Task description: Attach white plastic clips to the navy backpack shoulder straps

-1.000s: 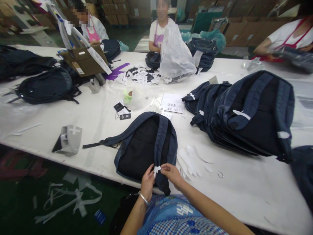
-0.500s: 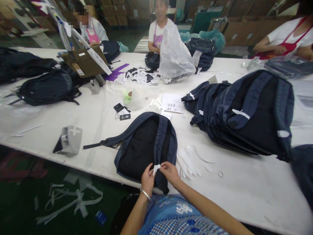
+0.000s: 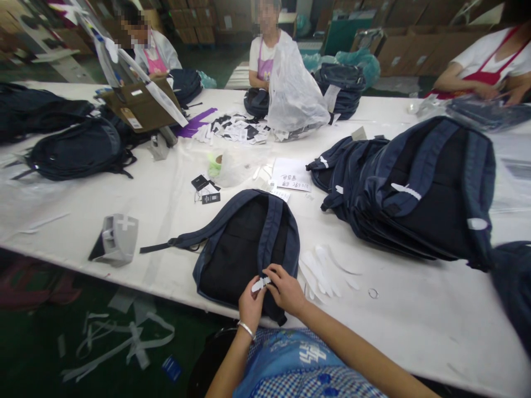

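Note:
A navy backpack (image 3: 236,254) lies straps-up in front of me, one shoulder strap stretched out to the left. Over the lower end of its other strap (image 3: 271,226), a small white strip (image 3: 261,284) is pinched between my two hands. My left hand (image 3: 250,301) grips it from the left, fingers closed. Closed around its other end is my right hand (image 3: 286,290); the fingers partly hide the strip and the webbing under it. Several loose white strips (image 3: 321,273) lie just right of the backpack.
A stack of navy backpacks (image 3: 409,188) stands to the right. A metal ring (image 3: 373,293), black tags (image 3: 211,197), a handwritten sheet (image 3: 290,172) and a grey holder (image 3: 115,239) lie around the table (image 3: 166,287). Three people work along the far side.
Both hands stay at the strap. The white strip has turned flatter, and the fingers of my right hand have shifted up and left over it.

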Demonstrator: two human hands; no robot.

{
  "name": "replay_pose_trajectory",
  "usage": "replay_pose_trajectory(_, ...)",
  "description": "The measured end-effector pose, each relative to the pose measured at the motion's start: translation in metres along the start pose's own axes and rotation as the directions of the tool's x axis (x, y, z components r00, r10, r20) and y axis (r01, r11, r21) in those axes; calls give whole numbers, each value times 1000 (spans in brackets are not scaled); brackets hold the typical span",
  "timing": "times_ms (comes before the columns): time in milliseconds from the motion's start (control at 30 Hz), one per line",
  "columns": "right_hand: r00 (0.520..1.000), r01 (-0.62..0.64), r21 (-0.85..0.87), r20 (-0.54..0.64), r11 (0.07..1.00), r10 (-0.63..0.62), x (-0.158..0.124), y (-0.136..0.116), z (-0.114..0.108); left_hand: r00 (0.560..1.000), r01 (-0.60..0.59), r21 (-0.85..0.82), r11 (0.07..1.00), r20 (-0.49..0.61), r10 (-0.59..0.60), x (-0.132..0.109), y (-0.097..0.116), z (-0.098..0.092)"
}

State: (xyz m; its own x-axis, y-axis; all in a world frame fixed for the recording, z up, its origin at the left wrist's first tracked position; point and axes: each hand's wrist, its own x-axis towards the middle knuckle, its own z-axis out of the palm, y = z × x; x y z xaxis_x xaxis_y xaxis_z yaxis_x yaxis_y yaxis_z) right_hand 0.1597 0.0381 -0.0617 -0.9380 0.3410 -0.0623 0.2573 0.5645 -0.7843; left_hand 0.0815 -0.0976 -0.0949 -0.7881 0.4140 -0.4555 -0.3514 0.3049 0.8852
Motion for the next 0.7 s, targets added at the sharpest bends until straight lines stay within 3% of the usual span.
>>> replay_pose_trajectory(300,965,8,-25,263,1000,-1,24,6,-6,997,-73,115,991,-16,76,-3,-5,2)
replay_pose_trajectory(500,958,5,48,286,999,-19,28,14,-5,1000,10,-88,996,-19,-12,-1,-14,8)
replay_pose_trajectory(700,965,-30,110,262,993,0,24,16,0,999,41,-143,989,-22,-45,-1,-13,9)
